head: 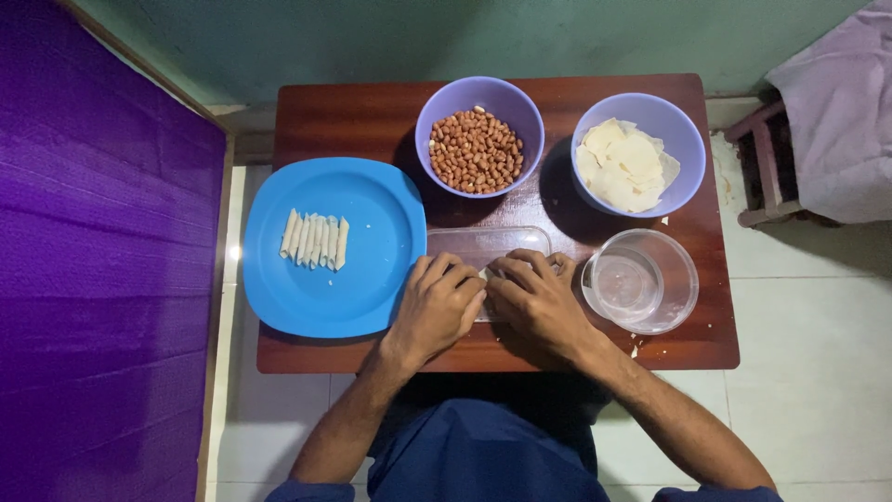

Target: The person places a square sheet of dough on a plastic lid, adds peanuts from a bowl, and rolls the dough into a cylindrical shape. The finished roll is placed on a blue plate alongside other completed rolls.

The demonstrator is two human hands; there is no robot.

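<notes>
Both hands, left hand (437, 307) and right hand (534, 297), pinch a small wrapper over the clear tray (483, 244); uneven grip pressure could tear it.

You have two hands on the table: left hand (437, 307), right hand (536, 299). Two purple bowls: one of peanuts (444, 110), one of pale wrappers (680, 130). One blue plate (372, 270). About seven rolled sticks (315, 240) on it. One clear glass bowl (683, 279). One clear tray (483, 244). One wooden table (344, 116).
</notes>
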